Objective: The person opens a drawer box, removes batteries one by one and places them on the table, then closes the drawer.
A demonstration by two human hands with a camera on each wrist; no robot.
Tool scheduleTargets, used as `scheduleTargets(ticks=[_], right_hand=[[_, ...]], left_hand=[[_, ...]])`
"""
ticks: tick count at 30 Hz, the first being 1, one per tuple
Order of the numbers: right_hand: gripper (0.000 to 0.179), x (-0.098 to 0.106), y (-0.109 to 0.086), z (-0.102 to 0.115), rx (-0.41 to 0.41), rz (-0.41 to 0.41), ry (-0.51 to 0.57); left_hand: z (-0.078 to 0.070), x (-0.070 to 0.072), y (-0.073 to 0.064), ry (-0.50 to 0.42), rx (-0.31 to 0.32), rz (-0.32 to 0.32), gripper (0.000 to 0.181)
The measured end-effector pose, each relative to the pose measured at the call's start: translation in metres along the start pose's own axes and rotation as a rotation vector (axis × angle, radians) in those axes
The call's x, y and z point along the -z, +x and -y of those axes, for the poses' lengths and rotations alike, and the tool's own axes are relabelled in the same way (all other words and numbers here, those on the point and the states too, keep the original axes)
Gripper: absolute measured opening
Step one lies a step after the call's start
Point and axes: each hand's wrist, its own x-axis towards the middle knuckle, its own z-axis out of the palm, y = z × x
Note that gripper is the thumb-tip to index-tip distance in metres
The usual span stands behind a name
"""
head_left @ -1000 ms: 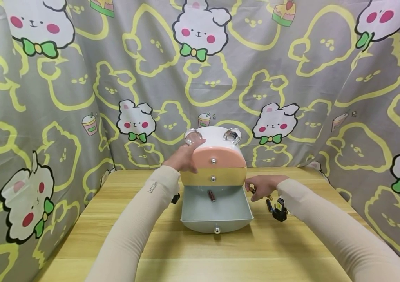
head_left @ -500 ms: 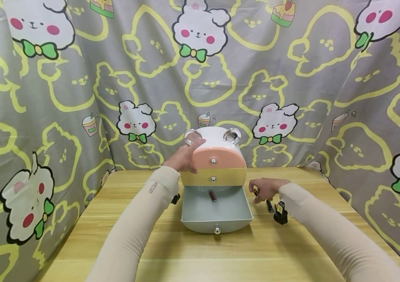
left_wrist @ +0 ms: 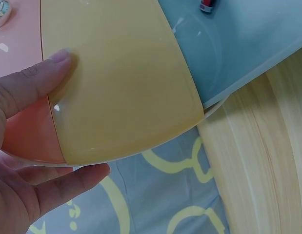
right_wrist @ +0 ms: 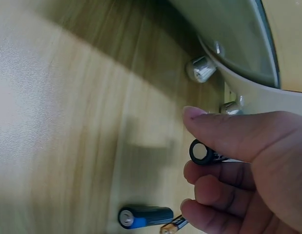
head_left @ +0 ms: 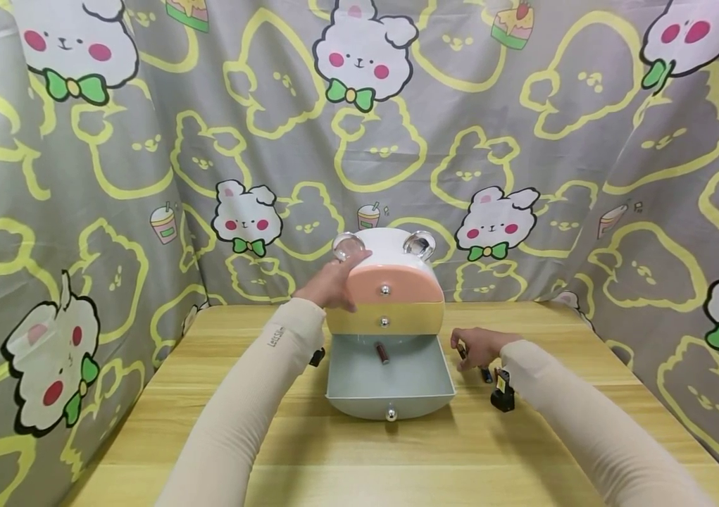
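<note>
A small drawer box with clear round ears has a pink drawer (head_left: pixel 367 283), a yellow drawer (head_left: pixel 359 321) and a pulled-out grey-green drawer (head_left: pixel 359 384). Inside the lowest drawer lies a small dark red cylinder (head_left: pixel 382 353). My left hand (head_left: pixel 327 284) grips the box's left side, thumb on the front where pink meets yellow, fingers along the side. Right of the box, my right hand (head_left: pixel 481 346) pinches a black battery (right_wrist: pixel 200 152) between thumb and fingers, its flat end showing. Below it on the table are a dark battery with a blue band (right_wrist: pixel 146 217) and a copper-and-black battery (right_wrist: pixel 174 225).
The wooden table (head_left: pixel 359 458) carries the box near its back. A patterned grey curtain (head_left: pixel 308 155) hangs behind and on both sides. Short shiny feet (right_wrist: pixel 200 69) show under the box. A black wrist camera (head_left: pixel 502 394) sits by the right cuff.
My right hand has shifted a little to the right and nearer to me, away from the box's side. The left hand and the open drawer have stayed in place.
</note>
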Motion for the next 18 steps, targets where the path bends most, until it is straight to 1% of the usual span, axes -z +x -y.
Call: scheduleTargets(ticks=[5,10,18], right_hand=[[0.038,-0.007,0.002,-0.004,-0.013,-0.015,0.011],[0.039,-0.014,0.006,-0.011,-0.031,-0.011,0.033],[0.042,-0.022,0.009,-0.018,-0.021,-0.028,0.027]], left_hand=[[0.001,-0.001,0.001,0.008,-0.010,-0.002,0.126],[0.000,-0.001,0.000,0.006,-0.016,0.008,0.126],[-0.002,0.003,-0.002,-0.006,-0.019,0.005,0.124]])
